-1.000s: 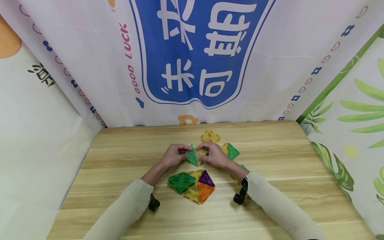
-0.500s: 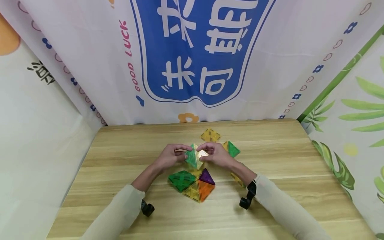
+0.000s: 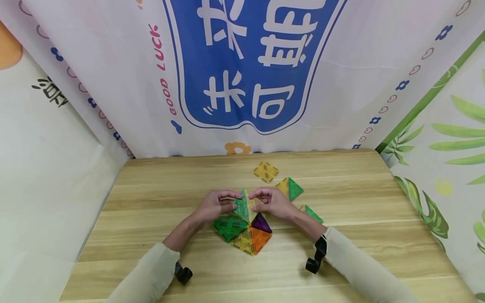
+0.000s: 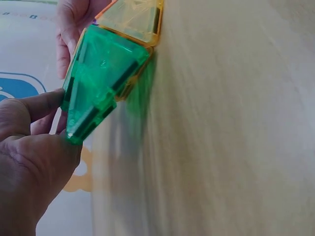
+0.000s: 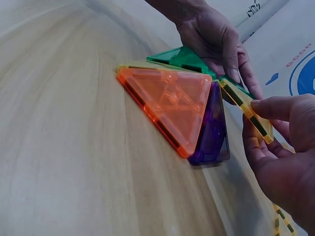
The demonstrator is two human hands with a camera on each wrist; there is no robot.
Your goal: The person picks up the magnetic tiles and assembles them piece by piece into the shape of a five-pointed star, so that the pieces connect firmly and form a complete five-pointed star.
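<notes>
In the head view my left hand (image 3: 212, 206) pinches a green triangular magnetic tile (image 3: 241, 206) between thumb and fingers. My right hand (image 3: 278, 205) pinches a yellow triangular magnetic tile (image 3: 254, 206). These two tiles meet along one edge, tilted like a ridge. They are at the far side of a raised cluster of tiles: dark green (image 3: 228, 228), yellow (image 3: 243, 243), orange (image 3: 261, 240) and purple (image 3: 261, 223). From the right wrist view, the held yellow tile (image 5: 248, 112) is close to the purple tile (image 5: 211, 130); whether they touch I cannot tell.
Loose tiles lie on the wooden table (image 3: 151, 185): a yellow pair (image 3: 266, 172) at the back, a yellow-and-green pair (image 3: 294, 189) to the right, and another such pair (image 3: 313, 214) near the right forearm. A printed curtain (image 3: 341, 105) hangs behind the table.
Both hands have drawn the joined green and yellow tiles nearer to the wearer, up against the cluster. The cluster's rear yellow part is now covered in the head view.
</notes>
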